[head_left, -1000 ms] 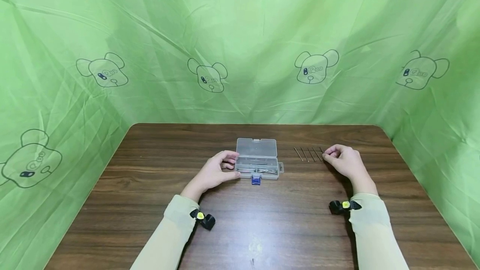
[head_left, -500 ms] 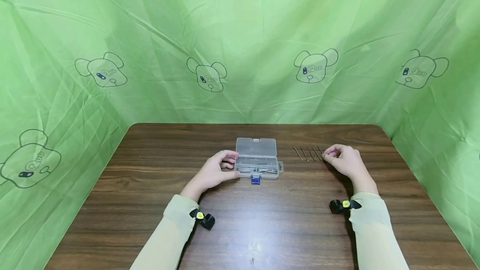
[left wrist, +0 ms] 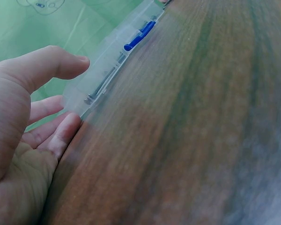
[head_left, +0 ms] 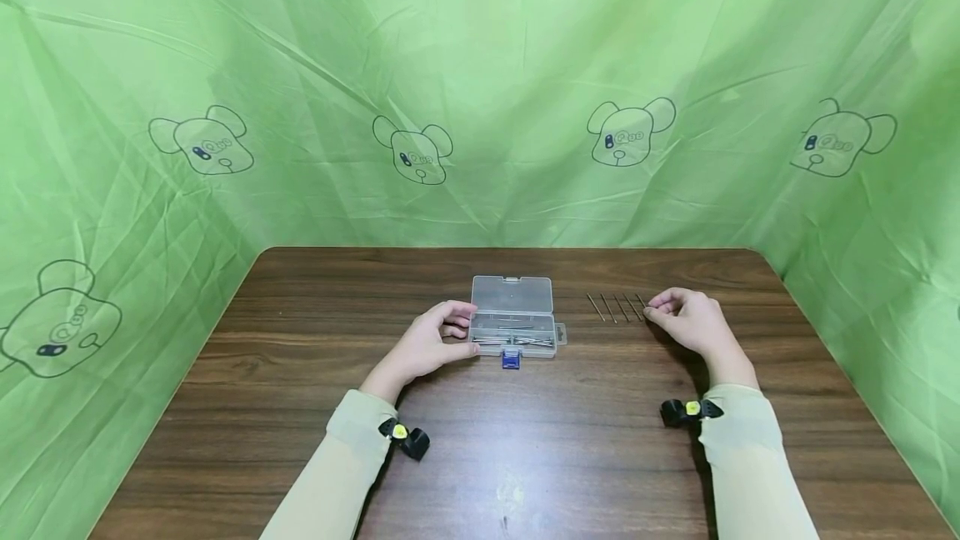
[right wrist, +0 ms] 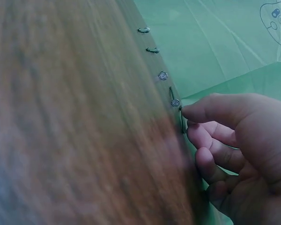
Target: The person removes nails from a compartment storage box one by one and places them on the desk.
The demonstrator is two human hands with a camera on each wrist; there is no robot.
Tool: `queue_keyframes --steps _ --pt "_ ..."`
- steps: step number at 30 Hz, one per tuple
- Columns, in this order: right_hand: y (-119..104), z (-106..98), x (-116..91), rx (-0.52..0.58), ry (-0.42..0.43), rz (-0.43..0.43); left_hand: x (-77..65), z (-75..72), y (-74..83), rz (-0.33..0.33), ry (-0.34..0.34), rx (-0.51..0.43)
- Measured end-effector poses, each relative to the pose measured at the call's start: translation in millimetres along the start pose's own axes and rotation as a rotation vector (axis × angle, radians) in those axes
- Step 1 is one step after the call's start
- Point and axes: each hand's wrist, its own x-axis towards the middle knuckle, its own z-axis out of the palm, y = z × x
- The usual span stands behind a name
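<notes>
A clear plastic box (head_left: 512,297) stands on the table with its lid laid back; several metal nails (head_left: 534,342) lie in its compartments. A blue latch (head_left: 511,359) hangs at its front. My left hand (head_left: 427,344) holds the box's left end, thumb at the front corner and index finger farther back. To the right of the box, several nails (head_left: 616,308) lie slanted in a spaced row. At the row's right end, my right hand (head_left: 690,322) pinches a nail (right wrist: 181,121) between thumb and index finger, low at the table. The fingers hide part of it.
The brown wooden table (head_left: 555,457) has a far edge just behind the box. Green cloth (head_left: 510,48) printed with mouse heads hangs behind it and at both sides. A clear hang tab (head_left: 562,334) sticks out from the box's right end.
</notes>
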Motion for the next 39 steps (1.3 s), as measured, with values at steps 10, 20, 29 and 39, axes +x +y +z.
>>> queue_keyframes --steps 10,20,29,39 --pt "-13.0 -14.1 -0.8 0.023 0.011 -0.023 -0.7 -1.1 -1.0 -0.001 0.008 -0.010" --pt "-34.9 -28.6 -1.5 0.083 0.045 -0.082 -3.0 -0.6 0.1 -0.022 0.004 -0.017" --pt "-68.0 -25.9 2.3 0.176 -0.048 -0.103 -1.3 -1.1 0.7 -0.028 0.013 -0.003" --pt "-90.7 -9.2 12.1 0.197 -0.106 -0.182 -3.8 -0.8 1.8 -0.023 0.006 0.008"
